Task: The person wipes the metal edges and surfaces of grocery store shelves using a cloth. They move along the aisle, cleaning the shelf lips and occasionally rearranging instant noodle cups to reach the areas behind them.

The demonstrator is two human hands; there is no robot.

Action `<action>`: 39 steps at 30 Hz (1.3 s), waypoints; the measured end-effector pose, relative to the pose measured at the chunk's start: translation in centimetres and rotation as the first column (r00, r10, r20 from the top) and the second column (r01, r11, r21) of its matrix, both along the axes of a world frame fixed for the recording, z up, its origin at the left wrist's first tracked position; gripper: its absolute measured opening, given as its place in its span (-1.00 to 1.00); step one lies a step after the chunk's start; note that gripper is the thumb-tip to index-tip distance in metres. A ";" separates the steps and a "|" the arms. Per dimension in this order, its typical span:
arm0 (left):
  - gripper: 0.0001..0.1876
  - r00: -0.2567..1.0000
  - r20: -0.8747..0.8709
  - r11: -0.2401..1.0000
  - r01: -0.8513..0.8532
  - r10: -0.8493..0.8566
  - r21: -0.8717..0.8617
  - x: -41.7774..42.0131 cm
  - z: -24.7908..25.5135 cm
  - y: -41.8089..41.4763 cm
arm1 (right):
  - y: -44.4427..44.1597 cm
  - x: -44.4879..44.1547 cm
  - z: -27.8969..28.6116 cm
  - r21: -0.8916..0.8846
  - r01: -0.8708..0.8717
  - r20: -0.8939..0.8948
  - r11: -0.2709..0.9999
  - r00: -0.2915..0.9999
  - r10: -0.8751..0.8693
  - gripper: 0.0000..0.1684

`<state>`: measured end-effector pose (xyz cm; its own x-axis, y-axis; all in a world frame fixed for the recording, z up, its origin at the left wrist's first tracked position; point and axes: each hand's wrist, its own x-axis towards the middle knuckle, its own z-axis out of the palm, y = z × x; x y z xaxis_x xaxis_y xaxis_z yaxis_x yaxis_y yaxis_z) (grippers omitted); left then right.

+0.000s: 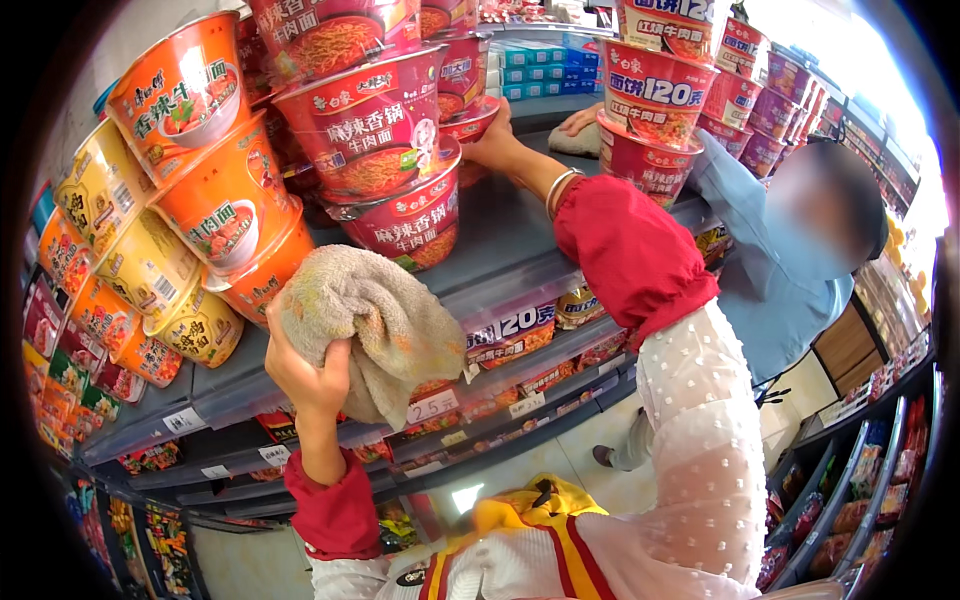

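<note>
My left hand (pixel 311 375) grips a crumpled, stained grey-beige towel (pixel 367 322) at the front edge of the shelf (pixel 495 225). Just behind the towel, red tubs of instant noodles (pixel 367 127) stand in a stack. Past that stack, my right hand (pixel 491 135) reaches in deep, its fingers around the side of a red noodle tub (pixel 474 120) in the row behind. Part of that tub is hidden by the front stack. Red sleeve covers (pixel 630 247) are on both my forearms.
Orange noodle tubs (pixel 225 195) lean in stacks at left. A co-worker in blue (pixel 787 277) stands at right, with a hand (pixel 583 120) on another cloth (pixel 574 141) beside more stacked tubs (pixel 656 97). Price tags (pixel 432 406) line the shelf edges; lower shelves hold packets.
</note>
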<state>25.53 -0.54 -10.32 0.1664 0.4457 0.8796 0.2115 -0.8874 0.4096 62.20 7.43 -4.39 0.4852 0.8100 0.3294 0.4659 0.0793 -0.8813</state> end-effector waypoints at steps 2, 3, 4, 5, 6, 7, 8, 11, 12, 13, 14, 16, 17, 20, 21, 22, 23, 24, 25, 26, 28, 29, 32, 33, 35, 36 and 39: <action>-0.41 1.000 0.026 1.000 0.012 -0.012 0.014 0.3 0.2 0.1 | 0.4 1.0 -0.3 0.088 -0.068 -0.043 0.994 0.996 0.072 0.92; -0.41 1.000 0.022 1.000 0.008 -0.008 0.015 0.1 0.2 0.1 | 0.5 0.4 -0.5 0.129 -0.116 -0.073 0.985 0.989 0.126 0.91; -0.41 1.000 0.020 1.000 0.006 -0.007 0.016 0.0 0.1 0.2 | 0.5 -0.1 -0.7 0.172 -0.103 -0.066 0.980 0.991 0.116 0.86; -0.41 1.000 0.017 1.000 0.001 -0.001 0.013 -0.2 0.1 0.2 | 0.5 -0.2 -0.5 0.187 -0.130 -0.048 0.974 0.989 0.141 0.83; -0.41 1.000 0.016 1.000 0.006 -0.006 0.009 -0.2 0.2 0.3 | -0.1 0.0 -0.2 0.200 -0.148 -0.028 0.969 0.987 0.156 0.81; -0.40 1.000 0.015 1.000 0.012 -0.012 0.005 -0.1 0.2 0.3 | -0.6 0.1 0.2 0.212 -0.165 -0.007 0.963 0.985 0.170 0.79; -0.40 1.000 0.019 1.000 0.019 -0.019 -0.001 -0.1 0.2 0.3 | -1.1 0.0 0.2 0.224 -0.134 -0.003 0.965 0.990 0.138 0.74; -0.40 0.998 0.034 0.999 0.048 -0.048 -0.003 0.2 0.2 0.3 | -2.9 0.5 0.6 0.210 -0.042 0.038 0.977 0.999 0.035 0.73; -0.40 0.999 0.028 0.999 0.037 -0.037 -0.001 0.0 0.1 0.4 | -2.9 0.3 0.3 0.207 -0.063 0.034 0.976 0.998 0.057 0.73; -0.39 0.999 0.021 1.000 0.026 -0.026 0.000 -0.2 -0.1 0.4 | -3.1 0.2 0.0 0.203 -0.082 0.029 0.976 0.997 0.078 0.72; -0.39 1.000 -0.013 1.000 0.015 -0.015 0.003 -0.5 -0.3 0.5 | -3.3 0.1 -0.4 0.200 -0.101 0.023 0.975 0.995 0.099 0.72; -0.37 0.998 -0.051 0.999 0.041 -0.040 0.016 -0.7 -0.4 0.7 | -5.5 0.6 0.4 0.172 -0.071 0.051 0.983 0.997 0.064 0.72; -0.37 0.998 -0.041 0.999 0.050 -0.049 0.016 -0.7 -0.4 0.7 | -6.6 0.7 0.7 0.158 -0.057 0.063 0.986 0.997 0.048 0.72; -0.38 0.999 -0.035 0.999 0.042 -0.041 0.013 -0.7 -0.5 0.8 | -8.9 0.0 1.1 0.140 -0.074 0.032 0.987 0.997 0.070 0.71; -0.38 0.999 -0.038 0.999 0.036 -0.036 0.015 -0.7 -0.4 0.8 | -9.3 -0.1 1.2 0.131 -0.056 0.040 0.990 0.998 0.051 0.70; -0.38 0.999 -0.041 0.999 0.030 -0.029 0.017 -0.7 -0.4 0.7 | -9.6 -0.2 1.1 0.123 -0.039 0.049 0.992 0.998 0.034 0.69; -0.38 0.999 -0.044 0.999 0.028 -0.027 0.024 -0.8 -0.4 0.7 | -9.9 -0.3 1.0 0.115 -0.024 0.057 0.993 0.998 0.017 0.67; -0.38 0.999 -0.041 0.999 0.031 -0.030 0.032 -0.7 -0.4 0.8 | -10.2 -0.1 0.9 0.125 -0.014 0.064 0.992 0.998 0.006 0.66; -0.38 0.999 -0.039 0.999 0.033 -0.031 0.040 -0.6 -0.4 0.8 | -10.5 0.1 0.7 0.134 -0.006 0.070 0.991 0.998 -0.004 0.64; -0.39 0.999 -0.039 0.999 0.034 -0.033 0.036 -0.5 -0.3 0.8 | -10.7 0.2 0.6 0.144 0.002 0.076 0.990 0.997 -0.013 0.63; -0.41 0.999 -0.040 0.999 0.033 -0.032 0.027 -0.5 -0.3 0.7 | -11.1 0.0 0.4 0.156 0.031 0.114 0.987 0.992 -0.049 0.61; -0.41 0.999 -0.030 0.999 0.027 -0.026 0.024 -0.3 -0.3 0.7 | -11.2 -0.1 0.4 0.162 0.044 0.133 0.986 0.989 -0.067 0.60; -0.41 1.000 -0.015 1.000 -0.007 0.007 0.012 -0.3 -0.1 0.5 | -11.7 -1.7 1.5 0.378 0.207 0.566 0.902 0.720 -0.402 0.60; -0.41 1.000 -0.018 1.000 -0.017 0.017 0.010 -0.2 0.1 0.4 | -11.7 -1.9 2.0 0.368 0.183 0.517 0.912 0.774 -0.364 0.61; -0.41 0.999 -0.017 1.000 -0.027 0.027 0.000 -0.3 0.0 0.3 | -11.0 -1.8 3.1 0.352 0.130 0.410 0.927 0.869 -0.278 0.63; -0.41 1.000 -0.008 1.000 -0.017 0.017 -0.003 -0.2 0.0 0.3 | -10.7 -1.4 3.8 0.302 0.176 0.367 0.937 0.886 -0.284 0.72; -0.41 1.000 -0.003 1.000 0.001 -0.001 -0.008 -0.1 0.2 0.2 | -10.8 -1.0 4.5 0.177 0.234 0.285 0.956 0.918 -0.277 0.80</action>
<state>25.42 -0.29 -10.15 0.1699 0.4526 0.8754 0.2115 -0.8844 0.4161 61.19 -3.34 0.08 0.5284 0.6087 0.5918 0.7296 0.0310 -0.6832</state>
